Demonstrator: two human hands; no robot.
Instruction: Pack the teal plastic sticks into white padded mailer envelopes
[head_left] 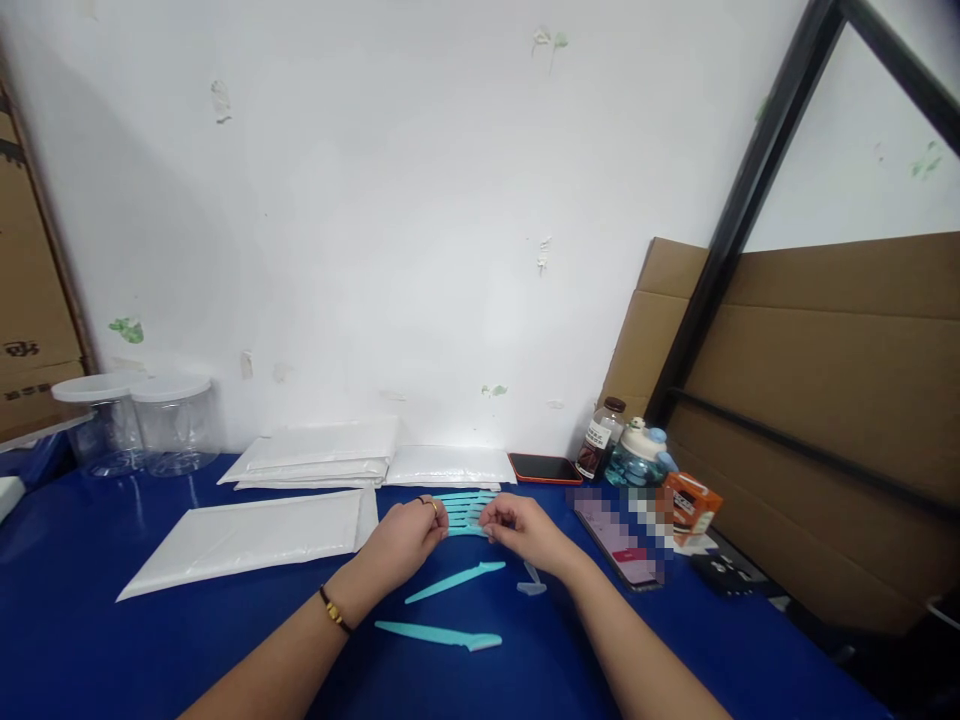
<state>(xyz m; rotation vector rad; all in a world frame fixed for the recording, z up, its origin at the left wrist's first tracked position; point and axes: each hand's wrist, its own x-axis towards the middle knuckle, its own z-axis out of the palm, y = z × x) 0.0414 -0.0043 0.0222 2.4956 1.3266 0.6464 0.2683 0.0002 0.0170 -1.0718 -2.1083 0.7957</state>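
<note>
Several turquoise eyebrow razors (463, 512) lie side by side in a row between my two hands. My left hand (414, 532) has its fingers closed at the left end of the nearest razor in the row. At the other end, my right hand (521, 530) pinches with thumb and forefinger; its other fingers are curled. Closer to me, two loose eyebrow razors rest on the blue table: one slanted (454, 582), one lower down (439, 634). Just below my right hand lies a small clear plastic piece (532, 586), partly hidden by the wrist.
White padded mailers (251, 540) lie left and along the wall (319, 455). Two clear lidded jars (176, 430) stand far left. Rightward are an orange-edged phone (545, 468), a brown bottle (600, 440), a blue-green bottle (639, 458), another phone (615, 540) and an orange box (688, 508).
</note>
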